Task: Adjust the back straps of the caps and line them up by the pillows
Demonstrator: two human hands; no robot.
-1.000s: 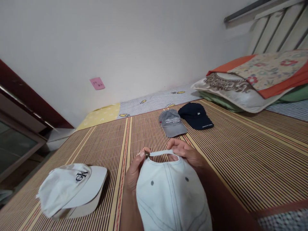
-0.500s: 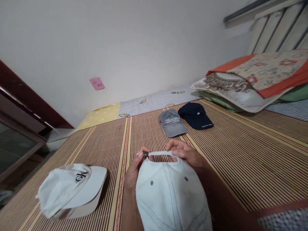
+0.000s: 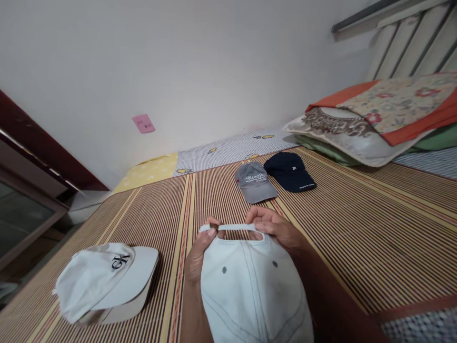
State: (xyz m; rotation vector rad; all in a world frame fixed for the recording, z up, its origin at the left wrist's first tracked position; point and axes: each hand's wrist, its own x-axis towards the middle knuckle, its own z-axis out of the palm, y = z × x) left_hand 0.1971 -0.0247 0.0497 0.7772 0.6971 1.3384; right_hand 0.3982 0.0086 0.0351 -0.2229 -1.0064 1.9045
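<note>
A pale, almost white baseball cap is held up in front of me, its back and strap opening facing me. My left hand pinches the left end of the back strap at a small dark buckle; the strap's loose end sticks out to the left. With fingers closed, my right hand grips the strap's right end. The cap's brim is out of view. Lying to the left is a white cap with dark letters. Beyond my hands, a grey cap touches a navy cap.
The caps lie on a striped bamboo mat over a bed. Stacked pillows with an orange-edged floral cover are at the right, below a radiator. A pink note is stuck on the wall.
At my left hand, the strap's loose end now sticks out left past the buckle, where it was not visible before. My right hand and the other caps stay put.
</note>
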